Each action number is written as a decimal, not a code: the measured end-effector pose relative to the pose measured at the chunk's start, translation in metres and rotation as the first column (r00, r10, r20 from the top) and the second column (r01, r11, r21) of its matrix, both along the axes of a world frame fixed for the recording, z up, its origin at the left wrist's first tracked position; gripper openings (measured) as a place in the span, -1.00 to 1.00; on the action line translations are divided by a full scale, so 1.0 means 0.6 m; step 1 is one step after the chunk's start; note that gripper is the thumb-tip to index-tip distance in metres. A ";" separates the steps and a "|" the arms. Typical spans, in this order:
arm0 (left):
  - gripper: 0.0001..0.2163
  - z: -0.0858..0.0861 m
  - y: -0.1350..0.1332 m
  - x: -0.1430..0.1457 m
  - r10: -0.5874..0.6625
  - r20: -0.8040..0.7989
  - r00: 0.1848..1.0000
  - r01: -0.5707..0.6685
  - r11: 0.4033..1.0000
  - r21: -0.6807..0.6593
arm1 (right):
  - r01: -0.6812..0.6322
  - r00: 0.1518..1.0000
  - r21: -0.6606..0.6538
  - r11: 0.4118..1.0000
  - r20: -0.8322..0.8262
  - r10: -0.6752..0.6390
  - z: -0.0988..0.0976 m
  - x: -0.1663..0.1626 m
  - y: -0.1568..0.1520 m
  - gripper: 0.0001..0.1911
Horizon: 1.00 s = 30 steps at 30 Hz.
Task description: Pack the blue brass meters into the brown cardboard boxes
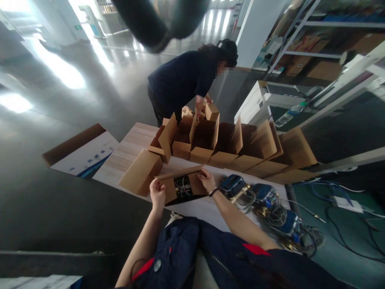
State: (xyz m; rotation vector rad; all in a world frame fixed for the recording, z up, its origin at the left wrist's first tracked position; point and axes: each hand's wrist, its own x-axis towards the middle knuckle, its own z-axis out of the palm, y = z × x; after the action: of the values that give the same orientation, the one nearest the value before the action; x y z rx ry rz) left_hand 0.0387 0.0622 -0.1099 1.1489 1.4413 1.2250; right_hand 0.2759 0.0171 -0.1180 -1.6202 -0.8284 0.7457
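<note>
A small open cardboard box sits on the table in front of me with coiled wires showing inside. My left hand grips its left flap, fingers curled over the edge. My right hand pinches the right end of the long top flap, which lies across the box. A dark band is on my right wrist.
A row of open cardboard boxes lines the wooden table. A closed box lies left of mine. Blue meters with brass fittings and wires are piled at right. A person in dark clothes bends over the far boxes.
</note>
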 end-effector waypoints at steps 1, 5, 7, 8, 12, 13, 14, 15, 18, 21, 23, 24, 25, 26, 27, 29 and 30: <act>-0.71 0.000 0.001 -0.003 -0.007 0.023 1.000 0.007 1.000 0.001 | 0.013 1.000 -0.002 1.000 -0.001 -0.013 -0.002 0.004 -0.002 -0.72; -0.90 0.007 0.006 -0.010 -0.020 0.024 1.000 0.020 1.000 0.015 | 0.060 0.998 0.019 0.998 0.019 -0.060 -0.010 0.014 -0.004 -0.80; -0.89 0.010 0.008 -0.010 -0.002 0.009 1.000 0.002 1.000 0.014 | 0.088 0.995 0.033 0.996 0.047 -0.089 -0.010 0.012 -0.006 -0.80; -0.87 0.011 0.008 -0.010 0.009 -0.001 1.000 -0.009 1.000 0.013 | 0.102 0.992 0.041 0.994 0.067 -0.105 -0.009 0.010 -0.008 -0.80; -0.82 0.011 0.005 -0.006 0.028 -0.043 0.999 -0.027 0.999 0.019 | 0.113 0.977 0.090 0.990 0.171 -0.127 0.005 -0.005 -0.017 -0.82; -0.82 0.011 0.004 -0.006 0.026 -0.053 0.998 -0.025 0.999 0.022 | 0.109 0.973 0.101 0.989 0.195 -0.127 0.010 -0.009 -0.019 -0.82; -0.82 0.011 0.004 -0.006 0.023 -0.063 0.998 -0.021 0.999 0.024 | 0.108 0.968 0.111 0.988 0.214 -0.130 0.014 -0.012 -0.020 -0.82; -0.82 0.011 0.003 -0.006 0.019 -0.072 0.997 -0.017 0.999 0.027 | 0.114 0.963 0.117 0.987 0.229 -0.138 0.017 -0.015 -0.021 -0.81; -0.82 0.012 0.004 -0.006 0.012 -0.093 0.996 -0.009 0.999 0.034 | 0.147 0.949 0.127 0.981 0.260 -0.176 0.023 -0.017 -0.024 -0.78; -0.83 0.011 0.005 -0.006 0.018 -0.108 0.994 -0.014 0.999 0.037 | 0.159 0.937 0.134 0.978 0.291 -0.192 0.024 -0.014 -0.026 -0.78; -0.83 0.010 0.005 -0.005 0.023 -0.116 0.993 -0.019 0.999 0.034 | 0.158 0.930 0.139 0.978 0.311 -0.195 0.023 -0.013 -0.027 -0.78; -0.83 0.009 0.004 -0.005 0.024 -0.119 0.993 -0.020 0.999 0.032 | 0.159 0.927 0.141 0.977 0.319 -0.197 0.024 -0.013 -0.027 -0.77; -0.83 0.009 0.004 -0.005 0.023 -0.122 0.992 -0.020 0.999 0.030 | 0.162 0.924 0.141 0.977 0.326 -0.200 0.024 -0.013 -0.027 -0.77; -0.83 0.009 0.004 -0.005 0.023 -0.125 0.992 -0.019 0.999 0.029 | 0.164 0.921 0.141 0.976 0.333 -0.202 0.024 -0.014 -0.027 -0.76; -0.83 0.009 0.003 -0.005 0.022 -0.128 0.992 -0.019 0.999 0.028 | 0.165 0.918 0.139 0.976 0.340 -0.204 0.024 -0.014 -0.027 -0.76; -0.82 0.008 0.003 -0.005 0.025 -0.134 0.991 -0.022 0.999 0.025 | 0.164 0.912 0.135 0.977 0.357 -0.202 0.025 -0.015 -0.027 -0.76; -0.82 0.008 0.003 -0.006 0.028 -0.137 0.990 -0.025 0.999 0.023 | 0.161 0.909 0.131 0.978 0.366 -0.199 0.026 -0.015 -0.027 -0.76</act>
State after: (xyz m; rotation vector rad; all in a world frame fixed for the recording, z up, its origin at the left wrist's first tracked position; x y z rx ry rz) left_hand 0.0352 0.0637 -0.1052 1.2528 1.5532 1.2012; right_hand 0.2667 0.0008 -0.1026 -1.7497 -0.9545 0.2567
